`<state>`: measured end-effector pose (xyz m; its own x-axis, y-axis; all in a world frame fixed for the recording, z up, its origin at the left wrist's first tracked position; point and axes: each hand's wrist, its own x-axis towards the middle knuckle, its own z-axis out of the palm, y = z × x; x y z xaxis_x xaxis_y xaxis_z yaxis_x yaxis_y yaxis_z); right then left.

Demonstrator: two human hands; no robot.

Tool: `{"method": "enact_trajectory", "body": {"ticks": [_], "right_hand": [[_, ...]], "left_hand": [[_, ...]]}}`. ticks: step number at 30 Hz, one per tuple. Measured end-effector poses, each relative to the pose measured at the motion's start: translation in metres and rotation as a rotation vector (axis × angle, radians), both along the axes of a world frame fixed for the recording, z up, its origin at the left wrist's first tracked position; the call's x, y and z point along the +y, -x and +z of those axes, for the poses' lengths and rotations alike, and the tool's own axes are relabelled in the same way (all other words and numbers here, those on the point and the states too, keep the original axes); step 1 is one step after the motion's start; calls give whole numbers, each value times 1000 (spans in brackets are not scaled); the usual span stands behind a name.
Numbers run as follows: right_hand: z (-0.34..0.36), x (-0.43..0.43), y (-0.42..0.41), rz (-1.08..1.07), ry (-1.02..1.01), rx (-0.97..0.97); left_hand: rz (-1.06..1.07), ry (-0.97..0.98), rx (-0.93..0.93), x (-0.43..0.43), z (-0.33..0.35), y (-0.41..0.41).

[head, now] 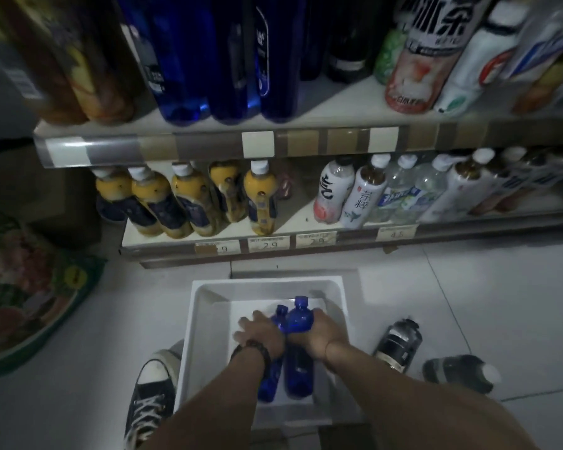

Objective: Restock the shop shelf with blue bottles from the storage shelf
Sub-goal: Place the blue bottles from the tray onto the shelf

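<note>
Two blue bottles lie side by side in a white box (pixel 205 323) on the floor, caps pointing toward the shelf. My left hand (pixel 259 336) wraps the left blue bottle (pixel 270 381) near its shoulder. My right hand (pixel 319 336) grips the right blue bottle (pixel 299 319) around its upper body. On the upper shop shelf (pixel 208 147) several tall blue bottles (pixel 189 60) stand in a group, with a bare stretch of shelf to their right.
The lower shelf (pixel 306 222) holds yellow juice bottles (pixel 260 196) and white-capped drinks. A dark bottle (pixel 398 344) lies on the floor right of the box. My sneaker (pixel 150 394) stands left of it. A colourful bag (pixel 30 287) sits at the far left.
</note>
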<state>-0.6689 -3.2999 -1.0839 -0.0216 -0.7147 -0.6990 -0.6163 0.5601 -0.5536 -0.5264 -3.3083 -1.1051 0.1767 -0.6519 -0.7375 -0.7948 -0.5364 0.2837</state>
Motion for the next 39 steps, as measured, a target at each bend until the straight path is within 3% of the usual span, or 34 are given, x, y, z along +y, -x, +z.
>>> {"method": "enact_trajectory", "body": {"ticks": [1,3,7,17,24,32,39], "right_hand": [[0,1,2,16,42,53],[-2,-2,9,38,89,75],[-8,-6,15,-59,88,-9],[0,-7,16,-127,181,-274],[100,-31,28,-65,402,-468],[275,-87,51,8,822,-472],[389,-143,53,-25,1052,-427]], "left_hand": [[-116,10,-117,12,-6,-1],[-201,33,-121,35,-17,1],[-106,149,-108,46,-39,2],[445,171,509,24,16,-30],[340,294,879,-2,144,-25],[23,638,838,-62,327,-17],[-184,924,459,-98,429,-6]]}}
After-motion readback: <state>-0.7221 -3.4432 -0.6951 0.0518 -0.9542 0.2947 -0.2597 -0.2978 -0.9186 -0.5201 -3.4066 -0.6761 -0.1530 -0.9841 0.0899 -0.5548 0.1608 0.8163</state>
